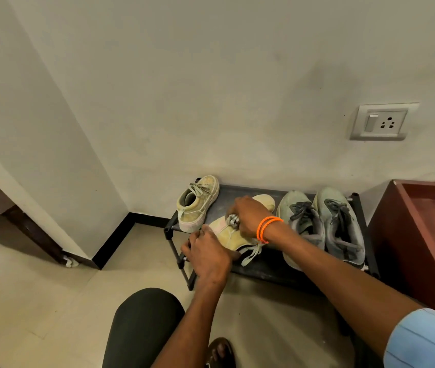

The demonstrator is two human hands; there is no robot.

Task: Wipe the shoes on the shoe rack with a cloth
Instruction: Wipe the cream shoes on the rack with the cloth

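A low black shoe rack stands against the wall. A yellow sneaker lies tilted on its top shelf. My left hand grips it at the heel end. My right hand, with orange bands on the wrist, presses a small crumpled grey cloth against its upper side. The matching yellow sneaker stands upright at the rack's back left. On the right of the shelf sits a pair of grey lace-up sneakers, side by side, partly crossed by my right forearm.
A dark red wooden cabinet stands close to the rack's right end. A wall socket is above it. My bent knee and sandalled foot are on the tiled floor in front. A wall corner and door frame lie left.
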